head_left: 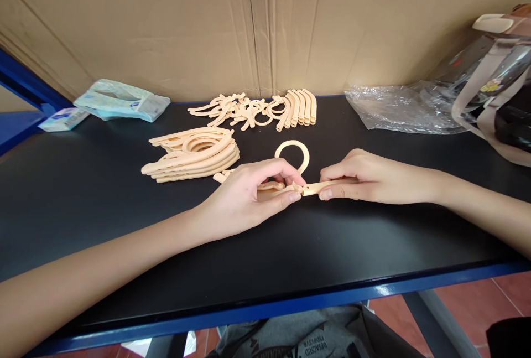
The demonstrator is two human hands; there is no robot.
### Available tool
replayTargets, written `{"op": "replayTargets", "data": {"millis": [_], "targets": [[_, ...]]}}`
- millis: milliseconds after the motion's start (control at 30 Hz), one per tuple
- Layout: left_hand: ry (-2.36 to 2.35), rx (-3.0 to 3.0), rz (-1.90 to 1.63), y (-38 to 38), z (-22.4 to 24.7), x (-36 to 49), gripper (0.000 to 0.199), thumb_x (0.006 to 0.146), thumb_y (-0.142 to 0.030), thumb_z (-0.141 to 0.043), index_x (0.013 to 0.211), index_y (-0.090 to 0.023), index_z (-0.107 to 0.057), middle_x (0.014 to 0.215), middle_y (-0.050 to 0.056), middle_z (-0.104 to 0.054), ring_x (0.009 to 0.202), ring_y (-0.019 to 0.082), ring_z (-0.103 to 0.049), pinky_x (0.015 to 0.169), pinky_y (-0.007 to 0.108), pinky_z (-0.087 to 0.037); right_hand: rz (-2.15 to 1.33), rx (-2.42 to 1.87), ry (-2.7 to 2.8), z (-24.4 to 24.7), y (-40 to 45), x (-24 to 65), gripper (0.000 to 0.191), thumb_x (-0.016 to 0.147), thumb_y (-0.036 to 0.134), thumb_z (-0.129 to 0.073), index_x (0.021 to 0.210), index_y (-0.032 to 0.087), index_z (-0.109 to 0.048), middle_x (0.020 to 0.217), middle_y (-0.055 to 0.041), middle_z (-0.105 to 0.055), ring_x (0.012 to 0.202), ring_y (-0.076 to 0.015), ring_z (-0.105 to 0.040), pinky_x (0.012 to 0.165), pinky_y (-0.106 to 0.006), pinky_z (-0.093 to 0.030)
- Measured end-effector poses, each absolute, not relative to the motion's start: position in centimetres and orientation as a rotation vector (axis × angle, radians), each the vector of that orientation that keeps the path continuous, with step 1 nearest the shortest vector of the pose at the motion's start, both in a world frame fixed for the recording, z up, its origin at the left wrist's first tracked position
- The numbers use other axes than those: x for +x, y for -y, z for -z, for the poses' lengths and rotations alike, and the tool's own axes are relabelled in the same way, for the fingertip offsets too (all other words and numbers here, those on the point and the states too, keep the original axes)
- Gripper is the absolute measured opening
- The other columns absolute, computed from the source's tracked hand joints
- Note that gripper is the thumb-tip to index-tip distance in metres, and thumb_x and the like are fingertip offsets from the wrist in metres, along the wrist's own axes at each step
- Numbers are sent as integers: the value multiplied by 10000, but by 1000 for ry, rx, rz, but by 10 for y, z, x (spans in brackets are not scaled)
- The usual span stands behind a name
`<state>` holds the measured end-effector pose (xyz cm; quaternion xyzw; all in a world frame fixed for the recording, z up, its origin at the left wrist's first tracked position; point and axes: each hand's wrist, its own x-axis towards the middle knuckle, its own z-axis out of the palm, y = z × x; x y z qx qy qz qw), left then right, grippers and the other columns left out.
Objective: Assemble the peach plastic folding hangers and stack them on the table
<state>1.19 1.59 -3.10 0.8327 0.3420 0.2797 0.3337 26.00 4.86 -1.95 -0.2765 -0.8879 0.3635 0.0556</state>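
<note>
My left hand (244,197) is closed on a cream plastic hanger piece (271,193), gripped between thumb and fingers. My right hand (360,178) pinches a hanger arm (312,188) with a small hole near its end. The two ends meet between my hands; whether they are locked together I cannot tell. Just behind, a round hanger hook (306,157) curves up, its lower part hidden by my left hand. To the left of it lies a stack of folded hangers (199,156). Another small cream piece (222,176) shows partly behind my left hand.
At the back of the black table (166,247) lie loose hooks (232,108) and a row of hanger arms (301,108). Tissue packs (122,99) sit back left. A clear plastic bag (398,106) and a large strapped bottle (501,70) stand right. Cardboard (166,20) walls the back.
</note>
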Motion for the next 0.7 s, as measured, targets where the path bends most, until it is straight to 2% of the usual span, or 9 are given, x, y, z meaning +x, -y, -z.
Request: {"op": "replayTargets", "data": {"millis": [133, 233, 300, 333, 400, 467, 533, 600, 700], "targets": [[-887, 2213, -760, -17, 32, 11, 81, 894, -219, -632, 959, -176, -652, 896, -22, -663, 776, 90, -607, 699, 194, -468, -1304, -911, 2602, 17, -48, 260, 304, 962, 429, -520, 836, 172, -623, 563, 74, -430, 508, -66, -388, 480, -193, -288], [-900, 2199, -765, -16, 32, 11, 75, 899, -215, -622, 952, -171, -652, 866, -28, -649, 751, 81, -596, 669, 181, -457, -1199, -949, 2684, 10, -48, 262, 237, 946, 416, -543, 892, 197, -614, 585, 81, -409, 501, -69, -357, 462, -205, -262], [-908, 2191, -764, -16, 32, 12, 77, 897, -218, -625, 951, -171, -653, 866, -29, -650, 751, 79, -598, 673, 177, -460, -1047, -942, 2791, 2, -47, 265, 191, 944, 391, -540, 932, 218, -619, 631, 69, -468, 535, -80, -419, 495, -211, -315], [-913, 2188, -761, -15, 32, 12, 80, 896, -221, -626, 953, -171, -653, 877, -26, -655, 760, 81, -604, 684, 179, -464, -953, -913, 2842, -3, -46, 267, 167, 943, 368, -538, 938, 227, -628, 697, 50, -533, 602, -91, -491, 551, -217, -371], [-920, 2184, -760, -15, 33, 12, 86, 894, -227, -628, 957, -174, -652, 901, -19, -668, 777, 88, -616, 707, 188, -473, -732, -813, 2893, -13, -42, 272, 124, 926, 321, -558, 933, 246, -656, 960, -3, -627, 860, -130, -595, 745, -257, -451], [-931, 2178, -771, -16, 33, 12, 84, 894, -235, -626, 954, -182, -652, 917, -17, -679, 790, 96, -625, 725, 199, -481, -547, -750, 2884, -24, -38, 280, 117, 925, 309, -567, 957, 275, -675, 1223, -23, -578, 1067, -161, -575, 872, -293, -447], [-947, 2166, -782, -16, 33, 11, 83, 895, -251, -631, 945, -189, -652, 920, -20, -684, 794, 99, -630, 734, 205, -485, -485, -762, 2850, -32, -35, 289, 139, 948, 302, -544, 1000, 301, -673, 1313, -18, -530, 1100, -148, -568, 876, -285, -450], [-961, 2151, -781, -16, 34, 11, 87, 901, -265, -630, 943, -191, -652, 932, -24, -685, 813, 97, -635, 745, 202, -484, -579, -806, 2810, -38, -33, 297, 143, 955, 282, -541, 1021, 310, -665, 1247, -13, -577, 1017, -118, -604, 800, -253, -472], [-970, 2145, -778, -16, 35, 11, 90, 910, -269, -625, 951, -193, -648, 943, -29, -682, 825, 92, -638, 743, 197, -477, -770, -862, 2745, -42, -34, 303, 106, 922, 270, -592, 991, 296, -668, 1046, -3, -669, 840, -99, -643, 686, -222, -493]]}}
